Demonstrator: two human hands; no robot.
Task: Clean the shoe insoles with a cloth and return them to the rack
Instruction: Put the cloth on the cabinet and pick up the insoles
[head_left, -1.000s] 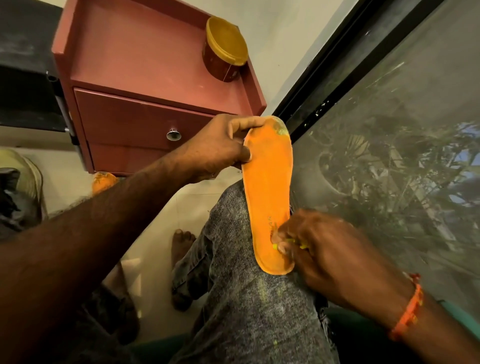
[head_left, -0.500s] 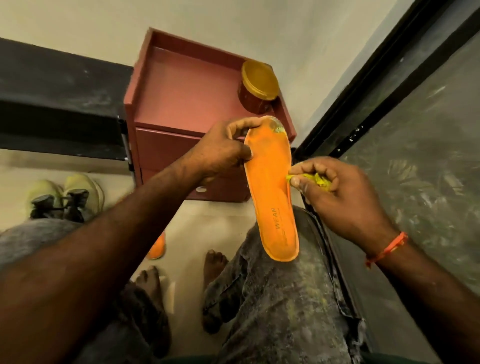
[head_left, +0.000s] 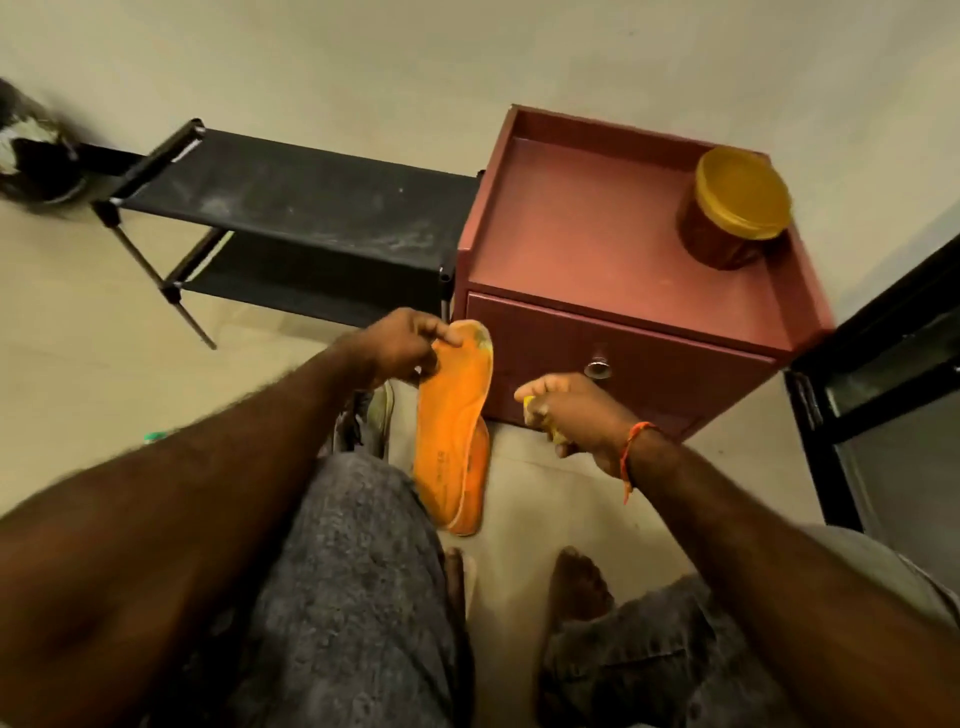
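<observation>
Left hand pinching the toe end of an orange insole, thumb and fingers curled round its upper edge. Insole hanging nearly upright, heel end down, in front of the left knee, with what looks like a second orange insole just behind it, overlapping along the lower right edge; whether the two touch, cannot tell. Small print near the heel, too blurred to read.

Right hand curled round a small yellow cloth, only scraps of it showing between the fingers; held just beside the insole, apart from it. Orange thread band on the right wrist.

Black shoe rack against the wall, two fabric shelves visible, dusty on top. Just beside its right end, touching or nearly so, a reddish bedside cabinet with a raised rim round the top and one shut drawer with a metal knob. On the cabinet top, in the far right corner, a brown jar with a yellow lid screwed on; contents not visible.

Pale sneaker partly hidden behind the left forearm. Bare feet on the light floor below, grey jeans over both knees.
</observation>
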